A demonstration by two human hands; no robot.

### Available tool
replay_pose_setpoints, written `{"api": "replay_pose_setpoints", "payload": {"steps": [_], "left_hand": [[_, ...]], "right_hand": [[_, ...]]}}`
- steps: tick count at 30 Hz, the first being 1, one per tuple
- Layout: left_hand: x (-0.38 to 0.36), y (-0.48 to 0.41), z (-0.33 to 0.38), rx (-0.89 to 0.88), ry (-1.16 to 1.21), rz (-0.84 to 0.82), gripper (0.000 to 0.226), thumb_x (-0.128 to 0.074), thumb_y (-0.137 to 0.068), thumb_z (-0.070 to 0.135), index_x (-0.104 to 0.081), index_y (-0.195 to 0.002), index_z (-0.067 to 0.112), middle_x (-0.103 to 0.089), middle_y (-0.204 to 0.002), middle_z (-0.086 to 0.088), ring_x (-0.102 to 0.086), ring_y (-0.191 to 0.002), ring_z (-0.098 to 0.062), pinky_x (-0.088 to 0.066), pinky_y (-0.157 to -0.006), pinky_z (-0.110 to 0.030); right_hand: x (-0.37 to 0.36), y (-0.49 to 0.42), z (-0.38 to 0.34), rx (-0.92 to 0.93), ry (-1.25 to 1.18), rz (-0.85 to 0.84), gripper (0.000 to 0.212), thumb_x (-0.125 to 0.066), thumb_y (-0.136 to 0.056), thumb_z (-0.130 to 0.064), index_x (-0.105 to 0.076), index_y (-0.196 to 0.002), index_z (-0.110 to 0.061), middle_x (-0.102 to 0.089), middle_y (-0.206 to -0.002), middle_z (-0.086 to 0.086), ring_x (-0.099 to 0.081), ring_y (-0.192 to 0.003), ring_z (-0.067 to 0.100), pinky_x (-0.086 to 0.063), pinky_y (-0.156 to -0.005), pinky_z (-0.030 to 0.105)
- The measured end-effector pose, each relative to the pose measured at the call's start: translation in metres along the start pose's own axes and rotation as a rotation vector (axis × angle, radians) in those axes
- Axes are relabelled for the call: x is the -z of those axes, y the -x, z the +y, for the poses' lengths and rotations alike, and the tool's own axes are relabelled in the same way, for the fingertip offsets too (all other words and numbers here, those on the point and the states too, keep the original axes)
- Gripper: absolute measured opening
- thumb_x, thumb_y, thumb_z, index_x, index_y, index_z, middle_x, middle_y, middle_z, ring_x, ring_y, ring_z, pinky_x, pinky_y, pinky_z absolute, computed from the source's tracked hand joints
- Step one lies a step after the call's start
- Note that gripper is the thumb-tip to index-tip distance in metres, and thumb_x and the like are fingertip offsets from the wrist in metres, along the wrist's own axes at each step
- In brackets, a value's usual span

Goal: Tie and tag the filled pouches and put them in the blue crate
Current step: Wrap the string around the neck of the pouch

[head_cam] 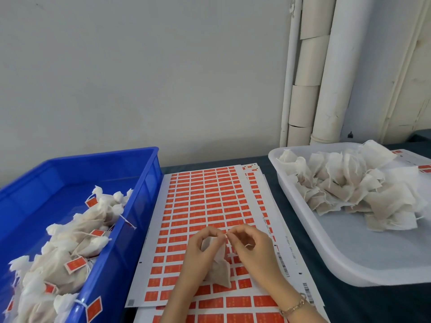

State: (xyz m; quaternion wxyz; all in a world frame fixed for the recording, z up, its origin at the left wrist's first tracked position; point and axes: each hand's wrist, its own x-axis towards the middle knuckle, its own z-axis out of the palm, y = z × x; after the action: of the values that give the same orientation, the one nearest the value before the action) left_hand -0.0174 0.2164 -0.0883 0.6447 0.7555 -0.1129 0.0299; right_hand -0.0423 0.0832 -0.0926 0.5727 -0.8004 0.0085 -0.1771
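Observation:
My left hand [202,249] grips the gathered neck of a filled white pouch [220,270] that hangs down over the label sheet [205,206]. My right hand [250,244] pinches the pouch's thin white string close to the neck, fingers curled. A blue crate [149,183] at the left holds several tied pouches [77,243] with orange tags. A white tray [338,259] at the right carries a heap of filled, untied pouches [349,187].
Sheets of orange stickers lie stacked on the dark table between crate and tray, with more sheets under the tray's far right corner [419,164]. White pipes [326,66] run up the wall behind the tray.

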Motion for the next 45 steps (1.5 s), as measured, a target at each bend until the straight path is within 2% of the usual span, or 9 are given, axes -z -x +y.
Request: {"api": "replay_pose_setpoints", "payload": {"steps": [3,11,17,22,28,33,37,40,45], "left_hand": [[0.0,0.0,0.001,-0.005,0.055,0.008,0.025,-0.06,-0.074,0.037,-0.069,-0.078,0.014,-0.068,-0.078,0.006,-0.062,-0.085,-0.008,-0.049,-0.074,-0.01],[-0.002,0.003,0.004,0.114,0.122,0.078,0.027,-0.063,-0.069,0.045,-0.068,-0.077,0.019,-0.067,-0.078,0.008,-0.06,-0.089,-0.014,-0.044,-0.075,-0.024],[-0.002,0.004,0.007,0.149,0.155,0.118,0.023,-0.064,-0.067,0.043,-0.068,-0.074,0.021,-0.067,-0.077,0.002,-0.062,-0.088,-0.02,-0.052,-0.074,-0.03],[-0.001,0.004,0.006,0.136,0.142,0.088,0.014,-0.065,-0.09,0.023,-0.068,-0.079,0.014,-0.068,-0.077,-0.001,-0.063,-0.085,-0.017,-0.05,-0.071,-0.019],[-0.002,0.005,0.008,0.106,0.102,0.051,0.018,-0.06,-0.092,0.019,-0.066,-0.076,0.014,-0.068,-0.07,0.006,-0.063,-0.075,-0.003,-0.049,-0.063,-0.01],[-0.002,0.005,0.008,0.105,0.107,0.016,0.018,-0.06,-0.092,0.021,-0.066,-0.078,0.013,-0.07,-0.077,-0.001,-0.065,-0.079,-0.009,-0.05,-0.068,-0.011],[-0.001,0.005,0.009,0.182,0.069,-0.052,0.026,-0.059,-0.093,0.031,-0.064,-0.07,0.021,-0.069,-0.073,0.002,-0.063,-0.076,-0.003,-0.049,-0.069,-0.011],[0.002,0.005,0.01,0.187,0.078,-0.136,0.03,-0.059,-0.092,0.035,-0.064,-0.068,0.017,-0.067,-0.071,-0.004,-0.063,-0.071,-0.013,-0.05,-0.074,-0.019],[0.004,0.006,0.012,0.153,0.124,-0.139,0.032,-0.06,-0.082,0.042,-0.063,-0.073,0.011,-0.065,-0.068,-0.003,-0.061,-0.063,-0.008,-0.05,-0.065,-0.011]], "right_hand": [[0.0,0.0,0.0,0.016,0.017,0.009,0.014,-0.07,-0.085,-0.026,-0.063,-0.082,-0.038,-0.066,-0.081,-0.021,-0.06,-0.084,-0.008,-0.047,-0.065,0.004],[-0.001,-0.002,0.003,0.026,0.042,0.038,0.016,-0.071,-0.085,-0.025,-0.062,-0.078,-0.037,-0.065,-0.076,-0.02,-0.061,-0.081,-0.005,-0.047,-0.064,0.005],[0.001,-0.004,0.005,0.03,0.067,0.055,0.015,-0.068,-0.086,-0.025,-0.059,-0.078,-0.034,-0.064,-0.075,-0.018,-0.06,-0.08,-0.006,-0.047,-0.065,0.005],[0.006,-0.005,0.007,0.03,0.098,0.101,0.014,-0.066,-0.088,-0.029,-0.056,-0.079,-0.034,-0.064,-0.08,-0.019,-0.063,-0.075,0.002,-0.047,-0.066,0.007],[0.009,-0.008,0.007,0.023,0.115,0.154,0.015,-0.065,-0.088,-0.03,-0.054,-0.08,-0.036,-0.065,-0.083,-0.019,-0.064,-0.076,0.005,-0.05,-0.071,0.013],[0.01,-0.007,0.007,0.005,0.136,0.192,0.013,-0.062,-0.089,-0.031,-0.052,-0.082,-0.036,-0.062,-0.084,-0.023,-0.064,-0.075,0.002,-0.048,-0.069,0.011],[0.011,-0.007,0.007,0.002,0.075,0.202,0.007,-0.062,-0.089,-0.03,-0.056,-0.087,-0.033,-0.063,-0.089,-0.022,-0.065,-0.08,0.002,-0.049,-0.071,0.01],[0.012,-0.006,0.007,-0.003,0.045,0.205,0.004,-0.062,-0.09,-0.03,-0.058,-0.09,-0.032,-0.064,-0.091,-0.021,-0.066,-0.082,0.003,-0.05,-0.073,0.011],[0.014,-0.005,0.003,0.023,0.05,0.233,0.004,-0.061,-0.091,-0.027,-0.06,-0.094,-0.029,-0.064,-0.092,-0.017,-0.065,-0.081,0.004,-0.047,-0.071,0.008]]}}
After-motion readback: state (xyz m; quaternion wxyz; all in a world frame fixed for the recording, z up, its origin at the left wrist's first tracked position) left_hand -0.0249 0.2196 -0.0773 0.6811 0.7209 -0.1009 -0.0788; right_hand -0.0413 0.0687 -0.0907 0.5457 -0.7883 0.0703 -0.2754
